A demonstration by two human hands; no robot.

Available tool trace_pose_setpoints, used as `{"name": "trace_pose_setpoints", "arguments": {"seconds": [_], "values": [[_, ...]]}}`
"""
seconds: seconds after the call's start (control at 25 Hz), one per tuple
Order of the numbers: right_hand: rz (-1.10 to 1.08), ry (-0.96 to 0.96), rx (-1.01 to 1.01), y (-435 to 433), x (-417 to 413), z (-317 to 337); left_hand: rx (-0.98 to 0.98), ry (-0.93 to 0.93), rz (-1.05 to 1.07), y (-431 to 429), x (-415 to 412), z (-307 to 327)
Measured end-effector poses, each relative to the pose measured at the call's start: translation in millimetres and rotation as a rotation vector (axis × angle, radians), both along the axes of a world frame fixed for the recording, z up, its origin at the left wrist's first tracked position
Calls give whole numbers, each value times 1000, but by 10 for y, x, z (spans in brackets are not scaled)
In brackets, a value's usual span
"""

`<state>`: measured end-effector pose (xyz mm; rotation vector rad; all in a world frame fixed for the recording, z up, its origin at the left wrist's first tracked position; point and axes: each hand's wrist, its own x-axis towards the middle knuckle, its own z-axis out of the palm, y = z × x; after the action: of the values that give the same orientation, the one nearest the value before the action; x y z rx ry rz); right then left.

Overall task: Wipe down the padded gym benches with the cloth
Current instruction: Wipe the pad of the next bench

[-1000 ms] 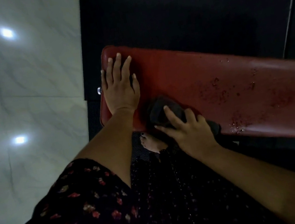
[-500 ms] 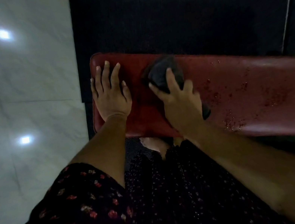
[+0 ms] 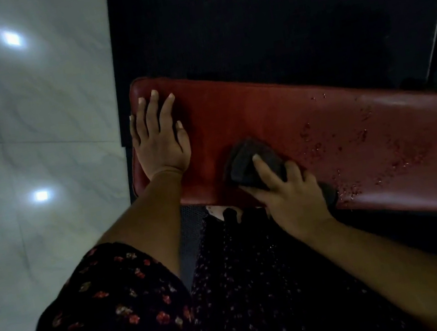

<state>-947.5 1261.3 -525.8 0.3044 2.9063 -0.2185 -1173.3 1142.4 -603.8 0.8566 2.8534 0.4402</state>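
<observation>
Head view: my left hand [image 3: 159,142] lies flat, fingers straight, on the end of the long red padded vinyl desk [image 3: 260,111]. My right hand [image 3: 290,199], apart to its right at the near edge, grips the dark bunched cloth [image 3: 241,162] against the padding. Wet specks [image 3: 359,140] lie right of it.

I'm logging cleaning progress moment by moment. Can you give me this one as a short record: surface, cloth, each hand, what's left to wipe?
surface: red padded bench, over a dark mat
cloth: dark, bunched, on the pad near its front edge
right hand: holds the cloth against the pad
left hand: flat on the bench end, fingers straight
left to wipe: droplets on the pad beyond the cloth
beside: pale tiled floor
</observation>
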Motion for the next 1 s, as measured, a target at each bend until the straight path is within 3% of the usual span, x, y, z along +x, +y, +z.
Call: {"name": "trace_pose_setpoints", "arguments": {"seconds": [0.16, 0.28, 0.44, 0.56, 0.68, 0.8, 1.0], "values": [[-85, 33, 148, 599, -857, -105, 8, 14, 8, -9, 0, -22], [-271, -128, -5, 784, -1208, -107, -11, 31, 2, 3, 12, -29], [-537, -121, -79, 421, -770, 0, -36, 6, 8, -10, -3, -24], [-401, -226, -144, -110, -192, 69, -24, 29, -15, -21, -6, -41], [-304, -193, -149, -578, 316, 116, -29, 29, -25, -17, -18, -58], [-382, -225, -138, -775, 701, 78, -6, 22, -31, -22, -18, -71], [-531, -117, -42, -197, 206, 5, -5, 24, -32, -37, -24, -57]]}}
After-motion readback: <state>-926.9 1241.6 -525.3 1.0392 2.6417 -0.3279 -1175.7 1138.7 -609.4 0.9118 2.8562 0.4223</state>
